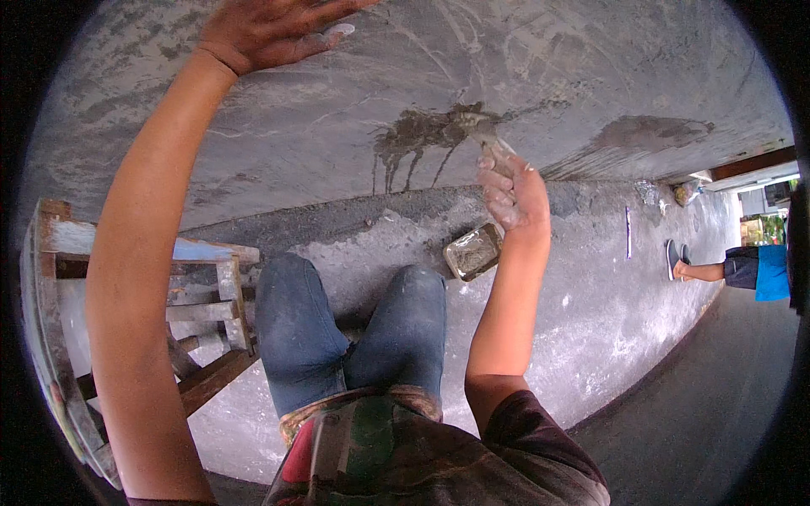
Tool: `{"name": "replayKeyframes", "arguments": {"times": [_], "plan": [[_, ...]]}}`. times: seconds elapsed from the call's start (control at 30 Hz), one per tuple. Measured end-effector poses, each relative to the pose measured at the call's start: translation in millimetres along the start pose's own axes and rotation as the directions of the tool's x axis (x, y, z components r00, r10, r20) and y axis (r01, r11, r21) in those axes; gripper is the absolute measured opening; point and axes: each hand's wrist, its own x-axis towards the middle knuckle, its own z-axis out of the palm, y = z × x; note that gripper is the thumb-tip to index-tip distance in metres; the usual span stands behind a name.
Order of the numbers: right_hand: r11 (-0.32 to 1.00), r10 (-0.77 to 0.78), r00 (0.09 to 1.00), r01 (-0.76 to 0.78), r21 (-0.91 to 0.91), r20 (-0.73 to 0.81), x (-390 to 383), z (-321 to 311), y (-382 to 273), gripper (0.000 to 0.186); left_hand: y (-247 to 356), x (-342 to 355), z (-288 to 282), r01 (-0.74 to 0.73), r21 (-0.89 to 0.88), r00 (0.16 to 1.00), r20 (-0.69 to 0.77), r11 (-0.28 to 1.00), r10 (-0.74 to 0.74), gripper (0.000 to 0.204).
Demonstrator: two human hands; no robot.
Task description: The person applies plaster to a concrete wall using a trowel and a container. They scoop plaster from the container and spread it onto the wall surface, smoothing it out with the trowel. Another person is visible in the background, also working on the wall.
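My left hand (270,32) lies against the grey wall (321,93) at the upper left, fingers stretched out, with something whitish at one fingertip. In my closed right hand (516,190) is a small flat-ended tool (481,128); whether it is a brush or a scraper I cannot tell. Its end meets the wall at a dark wet patch (418,131), from which drips run down. Whitish residue coats the right fingers. Below that hand, a rectangular tub (456,268) with murky grey contents rests on the floor, partly behind my forearm.
A worn wooden stand (228,299) is close by on the left, beside my bent knees (287,295). Another damp patch (654,131) marks the wall farther right. A thin purple stick-like object (628,232) lies on the floor. At far right is another person (742,266) in dark shorts.
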Motion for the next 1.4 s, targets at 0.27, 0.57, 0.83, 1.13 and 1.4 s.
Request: {"name": "replayKeyframes", "arguments": {"times": [0.27, 0.57, 0.83, 1.13, 1.4], "plan": [[0.968, -0.238, 0.957, 0.221, -0.115, -0.164, -64, 26, -10, 0.042, -5, -4, 5, -0.033, 0.014, 0.997, -0.068, 0.999, 0.034, 0.047], [0.994, 0.086, 0.985, -0.074, 0.081, -0.149, 24, -43, 137, 0.042, -6, 0, -2, -0.063, 0.109, 0.998, -0.025, 0.992, 0.066, 0.047], [0.991, 0.094, 0.992, -0.086, 0.099, -0.078, 38, 14, 117, 0.016, -4, -3, 7, -0.028, -0.018, 0.998, -0.057, 0.999, 0.027, 0.051], [0.995, -0.095, 0.986, 0.090, 0.040, 0.140, -21, 57, 61, 0.024, -6, -7, 7, -0.029, -0.026, 0.999, -0.031, 0.999, 0.028, 0.053], [0.980, -0.107, 0.988, 0.086, 0.180, 0.112, -74, 32, 62, 0.044, -6, -5, -6, -0.035, 0.011, 0.999, 0.039, 0.999, 0.035, 0.057]]}}
